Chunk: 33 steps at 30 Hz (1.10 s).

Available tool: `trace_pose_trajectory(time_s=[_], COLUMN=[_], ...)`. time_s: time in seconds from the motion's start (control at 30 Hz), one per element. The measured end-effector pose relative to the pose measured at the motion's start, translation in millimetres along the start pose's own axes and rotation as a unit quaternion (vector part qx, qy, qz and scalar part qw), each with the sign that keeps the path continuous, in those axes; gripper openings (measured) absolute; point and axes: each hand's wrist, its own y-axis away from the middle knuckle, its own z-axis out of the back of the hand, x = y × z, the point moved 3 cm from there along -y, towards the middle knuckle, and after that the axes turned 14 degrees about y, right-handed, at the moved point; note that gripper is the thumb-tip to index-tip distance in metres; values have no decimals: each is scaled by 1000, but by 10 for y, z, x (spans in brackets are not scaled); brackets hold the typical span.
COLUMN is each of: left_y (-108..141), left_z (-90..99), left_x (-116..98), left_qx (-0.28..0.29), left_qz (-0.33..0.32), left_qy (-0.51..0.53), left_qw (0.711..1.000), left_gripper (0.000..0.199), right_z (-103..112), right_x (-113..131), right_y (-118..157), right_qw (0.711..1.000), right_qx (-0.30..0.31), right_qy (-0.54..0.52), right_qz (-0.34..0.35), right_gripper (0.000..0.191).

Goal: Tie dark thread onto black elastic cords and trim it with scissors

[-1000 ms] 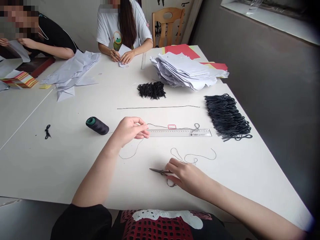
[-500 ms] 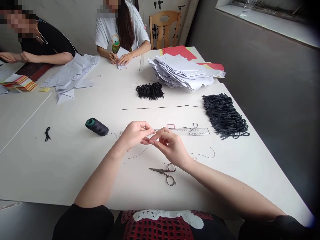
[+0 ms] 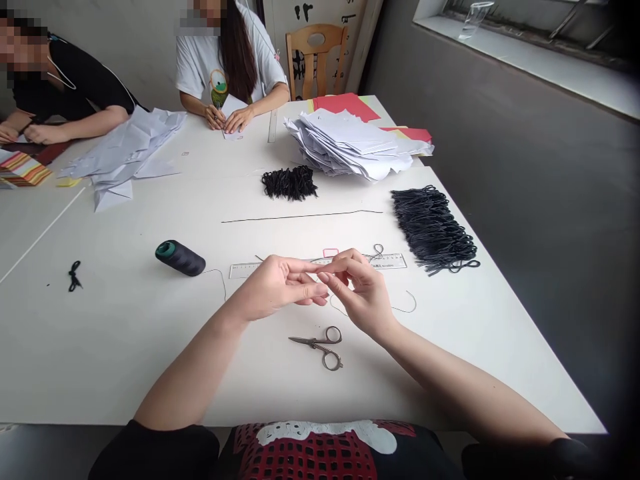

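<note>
On the table (image 3: 90, 353), the scissors (image 3: 314, 343) lie nearest the person, just below the hands, blades toward the left hand's side and untouched. Above them, the left hand (image 3: 283, 290) stretches its index finger across to the right hand (image 3: 361, 290), its thumb held lower, near its curled fingers. The right hand's thumb and forefinger are drawn narrowly together at that fingertip. Any strand between them is too fine to make out, so what either hand holds cannot be told.

The step seems to be fine fingertip handling of thread; the next move would call for a light, steady pinch that keeps the strand from slipping. Loose thread (image 3: 415, 303) curves out beyond the right hand. Just past both hands runs the ruler (image 3: 395, 261), partly covered, with a looped black cord (image 3: 379, 251) near its right end. The spool (image 3: 187, 259) lies beyond the left forearm, and a straight cord (image 3: 303, 217) farther beyond the hands. A large black bundle (image 3: 435, 227) sits out to the right hand's far side.

A second ago the right hand was at the scissors; now it meets the left. Half a second ago the left index finger was more bent.
</note>
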Motion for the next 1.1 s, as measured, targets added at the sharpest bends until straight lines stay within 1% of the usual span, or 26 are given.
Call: trace_pose_trajectory(time_s=[0.03,0.1,0.17,0.2,0.23,0.3,0.37,0.4,0.43,0.47,0.5,0.57,0.67,0.7,0.73,0.77,0.8,0.83,0.87,0.9,0.93,0.97,1.0,1.03,1.1], left_y=[-8,-20,-25,-27,-30,-41,-55,-63,-69,-74,-79,-87,-104,-110,-113,-113,-108,-99,-87,-73,-60,-49,-39,-31,-20], left_z=[-12,12,49,65,80,105,122,128,131,134,137,147,170,176,181,184,184,180,170,154,134,110,84,57,8], left_x=[10,24,21,12,-1,-21,-25,-23,-19,-15,-13,-9,2,5,6,3,-2,-9,-15,-20,-21,-18,-9,2,30], left_qx=[-4,-35,-55,-64,-76,-104,-132,-140,-145,-146,-146,-148,-162,-169,-180,-193,-208,-222,-235,-242,-244,-240,-232,-222,-202], left_qz=[3,7,8,0,-15,-52,-82,-93,-103,-113,-123,-137,-151,-158,-169,-184,-201,-219,-235,-247,-253,-253,-247,-238,-216], left_qy=[18,16,-19,-39,-58,-87,-106,-114,-119,-120,-117,-102,-77,-65,-50,-34,-18,0,18,37,60,89,120,151,204], left_qw=[1000,999,998,997,995,989,982,979,977,975,975,974,972,971,968,963,957,950,943,938,934,933,933,933,933], left_gripper=[33,27,28,29,29,28,26,25,24,23,22,21,19,18,16,14,13,12,11,11,11,11,12,12,13], right_z=[46,183,364,457,538,664,734,745,740,724,699,644,591,587,588,592,595,594,592,583,561,527,481,429,311], right_x=[18,44,20,-21,-85,-277,-492,-583,-660,-721,-768,-830,-852,-835,-799,-736,-645,-525,-382,-229,-82,50,167,263,389], right_y=[-21,-90,-185,-236,-283,-357,-390,-392,-386,-375,-364,-350,-386,-414,-446,-480,-514,-545,-572,-590,-595,-591,-581,-568,-540], right_qw=[1000,995,976,953,915,818,725,690,664,646,635,626,632,640,657,686,729,782,843,897,934,956,968,975,981], right_qx=[6,37,83,108,144,225,295,317,331,339,343,351,367,376,385,388,384,371,341,307,283,261,241,221,192], right_qy=[4,44,147,229,322,483,585,613,632,643,647,648,639,632,618,591,548,486,405,310,211,128,66,26,-4], right_qz=[21,78,140,169,194,216,215,219,225,235,244,257,241,222,198,171,145,120,99,79,55,26,7,-7,-16], right_gripper=[21,20,19,21,22,22,25,27,30,33,35,36,34,31,27,22,16,10,7,7,10,12,13,14,13])
